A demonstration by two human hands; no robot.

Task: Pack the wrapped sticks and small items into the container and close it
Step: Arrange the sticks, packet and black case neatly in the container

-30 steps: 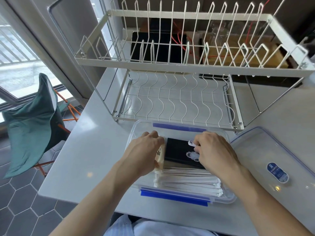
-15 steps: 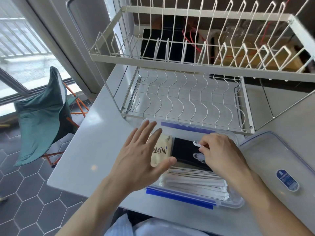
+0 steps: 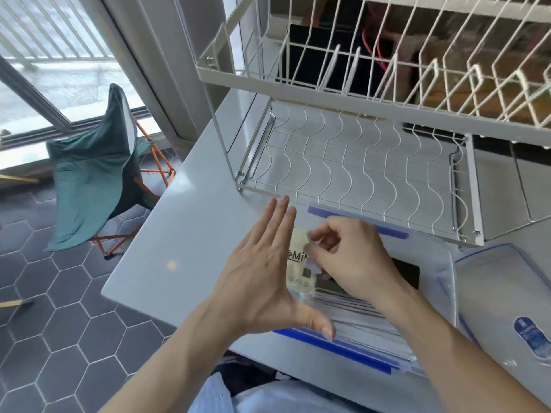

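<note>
We see container (image 3: 441, 263) at counter's near edge, wrapped sticks (image 3: 357, 320) stacked along its near wall, beige packet (image 3: 299, 272) toward its left end. Right hand (image 3: 354, 260) pinches small item over packet, we judge to tuck it in. Left hand (image 3: 265, 272) flat, fingers straight, holding nothing, hovering at left wall. Lid (image 3: 504, 293) off, beside container's right end, awaiting closing.

A container (image 3: 444, 263) sits at the near edge of a counter (image 3: 190, 239), directly in front of a two-tier dish rack (image 3: 357, 162), with its lid (image 3: 501, 293) lying just to its right. Inside, wrapped sticks (image 3: 363, 323) lie along the near side, a packet (image 3: 298, 263) behind them at left. A folding chair (image 3: 95, 174) stands on the floor left of the counter.
</note>
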